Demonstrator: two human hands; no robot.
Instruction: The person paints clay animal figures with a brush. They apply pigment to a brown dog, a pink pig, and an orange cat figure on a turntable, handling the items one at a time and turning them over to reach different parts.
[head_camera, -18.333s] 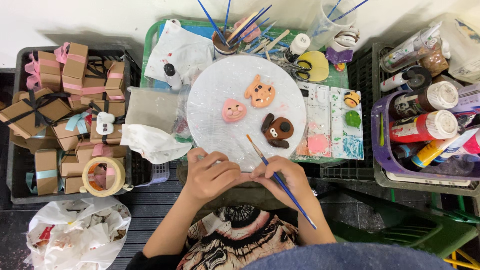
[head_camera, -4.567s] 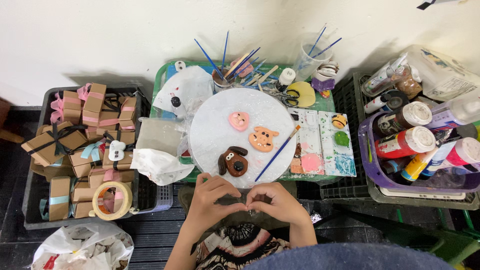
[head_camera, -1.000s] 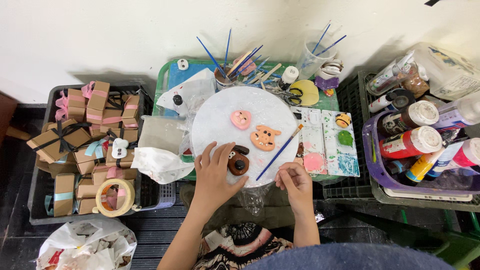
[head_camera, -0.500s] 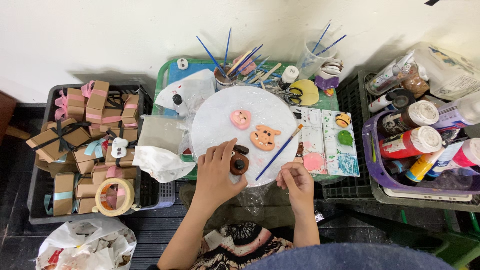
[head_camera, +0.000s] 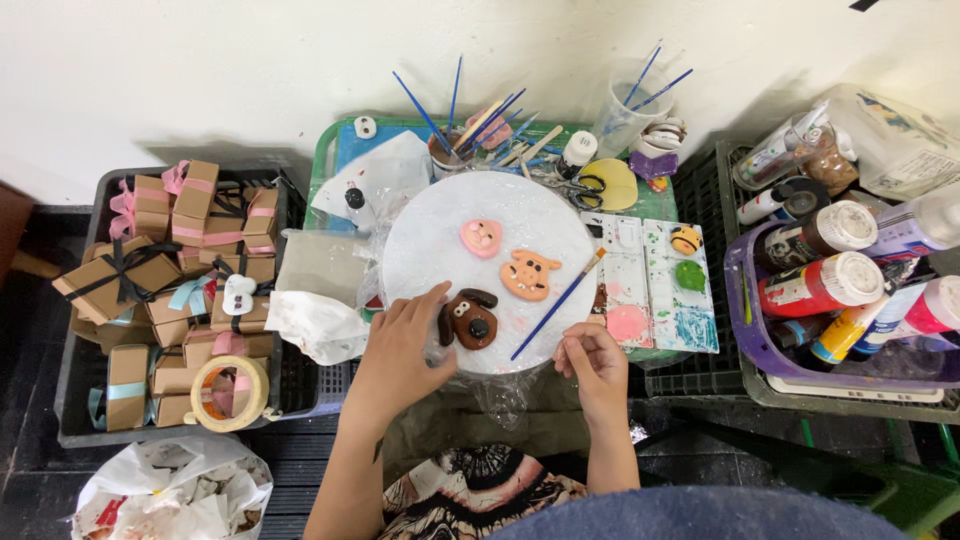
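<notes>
Brown clay shaped as a dog's face (head_camera: 470, 320) lies on the near edge of the round white board (head_camera: 430, 240), and your left hand (head_camera: 400, 345) rests against its left side, fingers (head_camera: 425, 300) spread loosely and touching it, not closed around it. Your right hand (head_camera: 592, 362) sits at the board's near right rim, its fingers curled in and pinched together; whether they hold anything is too small to tell. Just beside that hand a blue-handled paintbrush (head_camera: 558, 304) lies slanted across the board's edge. Farther up the board sit a pink face (head_camera: 481, 238) and an orange face (head_camera: 528, 275), apart from each other and from the dog. Right of the board lies a paint palette (head_camera: 650, 290) with green, pink and blue patches. Behind the board a cup of brushes (head_camera: 455, 150) stands on the green table (head_camera: 325, 160), with scissors (head_camera: 588, 183) near it. To your right a purple basket (head_camera: 745, 320) holds paint bottles (head_camera: 820, 283). To your left a black crate (head_camera: 75, 400) holds small ribboned cardboard boxes (head_camera: 115, 275) and a roll of tape (head_camera: 228, 392).
</notes>
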